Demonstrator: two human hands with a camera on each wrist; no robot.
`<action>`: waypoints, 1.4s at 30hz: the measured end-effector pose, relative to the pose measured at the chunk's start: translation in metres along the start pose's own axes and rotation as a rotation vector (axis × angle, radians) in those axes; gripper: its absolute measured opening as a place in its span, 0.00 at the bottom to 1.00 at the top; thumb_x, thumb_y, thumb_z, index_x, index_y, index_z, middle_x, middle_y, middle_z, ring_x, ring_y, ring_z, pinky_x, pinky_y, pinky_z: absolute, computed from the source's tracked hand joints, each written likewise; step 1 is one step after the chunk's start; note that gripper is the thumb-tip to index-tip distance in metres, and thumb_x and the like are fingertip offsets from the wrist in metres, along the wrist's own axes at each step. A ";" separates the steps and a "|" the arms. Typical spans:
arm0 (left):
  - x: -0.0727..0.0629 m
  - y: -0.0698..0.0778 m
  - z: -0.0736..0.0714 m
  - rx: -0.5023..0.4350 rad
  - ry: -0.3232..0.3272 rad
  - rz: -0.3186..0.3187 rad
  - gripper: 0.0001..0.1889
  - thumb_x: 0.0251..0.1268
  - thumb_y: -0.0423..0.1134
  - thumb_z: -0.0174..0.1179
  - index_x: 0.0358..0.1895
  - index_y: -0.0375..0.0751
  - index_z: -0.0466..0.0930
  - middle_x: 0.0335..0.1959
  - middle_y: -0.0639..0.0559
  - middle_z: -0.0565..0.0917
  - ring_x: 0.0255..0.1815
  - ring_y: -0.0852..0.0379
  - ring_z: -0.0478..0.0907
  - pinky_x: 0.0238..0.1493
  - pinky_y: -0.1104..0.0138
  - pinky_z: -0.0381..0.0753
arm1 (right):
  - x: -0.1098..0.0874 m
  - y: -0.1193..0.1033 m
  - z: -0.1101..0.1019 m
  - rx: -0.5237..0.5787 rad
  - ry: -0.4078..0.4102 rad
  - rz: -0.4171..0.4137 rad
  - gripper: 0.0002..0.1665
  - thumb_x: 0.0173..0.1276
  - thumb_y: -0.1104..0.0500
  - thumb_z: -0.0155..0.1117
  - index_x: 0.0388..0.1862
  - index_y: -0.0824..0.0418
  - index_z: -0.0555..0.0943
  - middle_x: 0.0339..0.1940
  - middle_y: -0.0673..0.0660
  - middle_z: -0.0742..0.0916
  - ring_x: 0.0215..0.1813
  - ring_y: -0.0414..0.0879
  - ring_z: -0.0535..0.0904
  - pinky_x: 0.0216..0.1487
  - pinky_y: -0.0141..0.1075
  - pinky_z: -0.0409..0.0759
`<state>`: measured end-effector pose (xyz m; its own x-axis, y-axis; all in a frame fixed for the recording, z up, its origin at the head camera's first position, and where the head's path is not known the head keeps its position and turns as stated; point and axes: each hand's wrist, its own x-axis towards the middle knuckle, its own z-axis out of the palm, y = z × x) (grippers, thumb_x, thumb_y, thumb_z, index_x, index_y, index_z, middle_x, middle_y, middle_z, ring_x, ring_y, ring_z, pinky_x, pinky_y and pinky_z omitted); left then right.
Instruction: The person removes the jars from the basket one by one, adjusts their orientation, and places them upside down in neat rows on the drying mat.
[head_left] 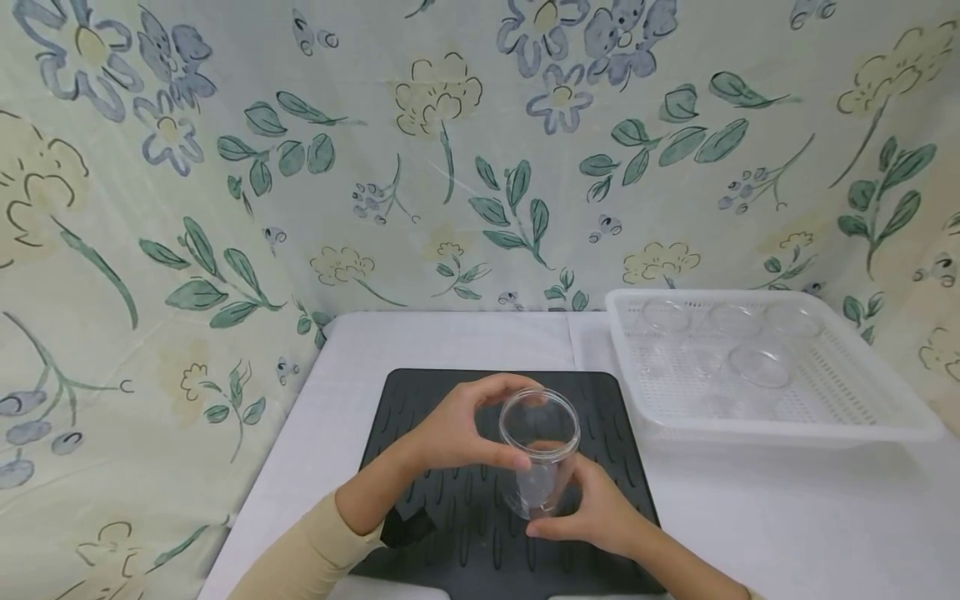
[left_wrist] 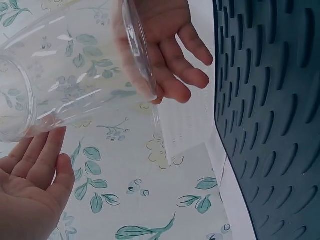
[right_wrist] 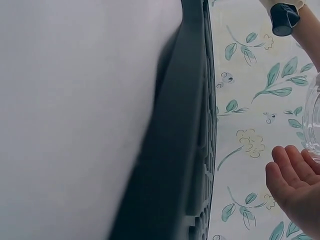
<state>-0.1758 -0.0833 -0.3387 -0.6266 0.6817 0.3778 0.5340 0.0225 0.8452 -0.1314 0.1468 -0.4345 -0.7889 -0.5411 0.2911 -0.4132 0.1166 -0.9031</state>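
Clearly, a steady grip is called for on the transparent, round-rimmed cup (head_left: pixel 542 479), apparently plastic, which is held by both hands above the black ridged mat (head_left: pixel 412 392). Its upper ring is gripped by the left hand (head_left: pixel 457 423), thumb and fingers curved around it, while its lower part is clasped by the right hand (head_left: pixel 596 512). Light, even pressure is probably best applied, since thin walls could be dented by squeezing, and tilting is better controlled if the two grips are spaced apart like this.
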 end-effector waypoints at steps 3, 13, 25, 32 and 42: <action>-0.003 -0.002 -0.002 -0.007 -0.006 -0.030 0.42 0.50 0.65 0.70 0.66 0.47 0.71 0.59 0.55 0.80 0.65 0.55 0.72 0.67 0.51 0.64 | -0.002 0.001 -0.001 0.000 -0.007 -0.029 0.44 0.53 0.64 0.76 0.69 0.58 0.68 0.62 0.56 0.79 0.59 0.46 0.77 0.58 0.39 0.76; -0.007 -0.009 -0.010 -0.012 -0.012 -0.005 0.40 0.52 0.61 0.71 0.66 0.44 0.71 0.59 0.53 0.80 0.63 0.54 0.73 0.63 0.49 0.69 | -0.008 0.000 -0.013 0.014 0.016 -0.019 0.43 0.53 0.67 0.76 0.68 0.56 0.70 0.59 0.56 0.81 0.58 0.46 0.78 0.56 0.39 0.77; -0.014 -0.014 -0.018 0.035 -0.002 -0.038 0.37 0.53 0.53 0.72 0.66 0.44 0.71 0.59 0.54 0.78 0.63 0.54 0.72 0.66 0.49 0.65 | -0.010 -0.008 -0.037 0.095 0.025 -0.112 0.40 0.55 0.76 0.68 0.68 0.70 0.65 0.60 0.60 0.80 0.59 0.47 0.79 0.53 0.36 0.79; -0.018 -0.020 -0.018 0.037 0.012 -0.101 0.37 0.51 0.49 0.74 0.65 0.45 0.70 0.58 0.54 0.78 0.59 0.56 0.74 0.63 0.48 0.68 | -0.011 -0.017 -0.054 0.064 0.079 -0.112 0.40 0.57 0.78 0.66 0.69 0.70 0.64 0.60 0.52 0.81 0.59 0.44 0.79 0.56 0.34 0.78; -0.025 -0.028 -0.013 0.070 0.024 -0.152 0.38 0.52 0.43 0.75 0.67 0.46 0.69 0.62 0.55 0.77 0.63 0.58 0.73 0.65 0.53 0.69 | -0.008 -0.029 -0.066 0.027 0.159 -0.194 0.41 0.54 0.82 0.63 0.69 0.74 0.64 0.60 0.55 0.81 0.59 0.42 0.79 0.58 0.28 0.74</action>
<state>-0.1827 -0.1100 -0.3672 -0.7161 0.6489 0.2571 0.4700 0.1759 0.8650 -0.1433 0.2022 -0.3899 -0.7587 -0.4131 0.5037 -0.5531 0.0001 -0.8331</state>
